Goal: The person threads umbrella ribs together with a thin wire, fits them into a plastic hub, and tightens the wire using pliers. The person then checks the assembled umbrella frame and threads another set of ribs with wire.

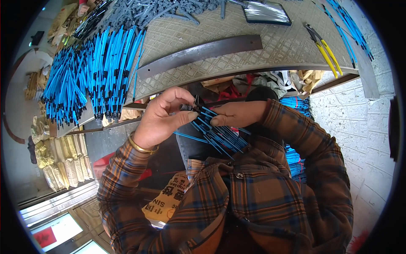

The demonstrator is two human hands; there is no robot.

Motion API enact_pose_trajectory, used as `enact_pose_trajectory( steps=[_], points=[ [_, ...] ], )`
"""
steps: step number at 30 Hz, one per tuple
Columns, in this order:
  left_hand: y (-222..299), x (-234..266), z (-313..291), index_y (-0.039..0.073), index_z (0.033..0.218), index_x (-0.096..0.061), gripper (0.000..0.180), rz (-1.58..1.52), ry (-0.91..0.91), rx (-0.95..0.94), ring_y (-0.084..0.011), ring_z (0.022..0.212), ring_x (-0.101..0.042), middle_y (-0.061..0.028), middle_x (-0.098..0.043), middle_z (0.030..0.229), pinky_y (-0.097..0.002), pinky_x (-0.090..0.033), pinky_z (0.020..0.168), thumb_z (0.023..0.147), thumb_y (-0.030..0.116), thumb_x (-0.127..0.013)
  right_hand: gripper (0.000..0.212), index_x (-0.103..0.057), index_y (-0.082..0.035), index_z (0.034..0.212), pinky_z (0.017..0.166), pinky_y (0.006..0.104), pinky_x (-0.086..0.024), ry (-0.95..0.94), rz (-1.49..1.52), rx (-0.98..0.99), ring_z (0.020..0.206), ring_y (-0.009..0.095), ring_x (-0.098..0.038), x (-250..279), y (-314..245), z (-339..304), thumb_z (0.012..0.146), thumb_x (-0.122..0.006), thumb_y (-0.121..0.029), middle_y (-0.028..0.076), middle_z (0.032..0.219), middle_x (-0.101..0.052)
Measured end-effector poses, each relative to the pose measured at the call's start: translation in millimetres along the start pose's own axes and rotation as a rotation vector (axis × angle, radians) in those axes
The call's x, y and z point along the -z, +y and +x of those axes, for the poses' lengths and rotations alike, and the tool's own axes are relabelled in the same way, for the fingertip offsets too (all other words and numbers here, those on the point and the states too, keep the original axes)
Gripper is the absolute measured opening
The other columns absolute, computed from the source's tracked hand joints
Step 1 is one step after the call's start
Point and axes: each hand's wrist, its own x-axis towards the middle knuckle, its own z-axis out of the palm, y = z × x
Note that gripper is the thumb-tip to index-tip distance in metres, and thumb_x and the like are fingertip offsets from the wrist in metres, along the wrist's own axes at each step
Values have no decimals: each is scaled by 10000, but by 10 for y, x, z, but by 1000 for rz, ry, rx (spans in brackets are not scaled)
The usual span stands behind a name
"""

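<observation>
In front of my lap, my left hand (158,116) pinches a small dark grey plastic fitting (185,107) between thumb and fingers. A thin wire (196,100) stands up beside the fingertips; where it leads is too small to tell. Closed around a loose bundle of thin blue rods with black ends (222,137) is my right hand (239,114). The rods' black ends meet the fitting near my left thumb, while their other ends fan out over my lap. Whether they sit inside the fitting cannot be seen.
A patterned table (220,59) bears a curved metal bar (201,53), yellow-handled pliers (325,53), a tray of silvery wires (266,12) and a heap of grey plastic parts (152,10). Bunches of blue rods (112,63) overhang its left edge. Tied blue bundles (294,161) stand beside me on the right.
</observation>
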Motion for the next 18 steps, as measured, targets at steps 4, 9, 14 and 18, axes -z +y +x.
enact_pose_trajectory(
  steps=[4,9,14,18],
  points=[
    [-13,-64,-16,31,1142,-460,377,53,38,-74,-90,898,-560,-55,-593,965,-183,-448,727,805,-99,-569,571,-500,8,1006,704,345,-440,-53,-83,-87,719,204,-514,17,-21,-7,924,-346,-536,134,810,-562],
    [-192,-127,-12,27,1174,-425,388,-158,95,-134,-144,940,-570,-101,-597,1019,-244,-448,798,821,-49,-567,543,-490,-1,1028,727,351,-450,5,-45,-135,768,225,-555,-56,-42,-61,933,-339,-513,144,844,-569],
    [-575,-330,41,0,1114,-454,279,-390,272,-263,-179,967,-568,-144,-589,1070,-300,-438,862,870,91,-555,513,-463,-11,1101,757,364,-460,87,-135,-133,841,292,-592,-142,-34,-82,947,-316,-478,196,931,-581],
    [-623,-530,20,-20,1084,-466,292,-465,334,-224,-197,973,-569,-164,-585,1075,-326,-434,883,919,220,-489,515,-463,-9,1101,761,380,-459,112,-216,-150,856,345,-589,-142,-138,-71,944,-319,-477,227,923,-581]
  ],
)
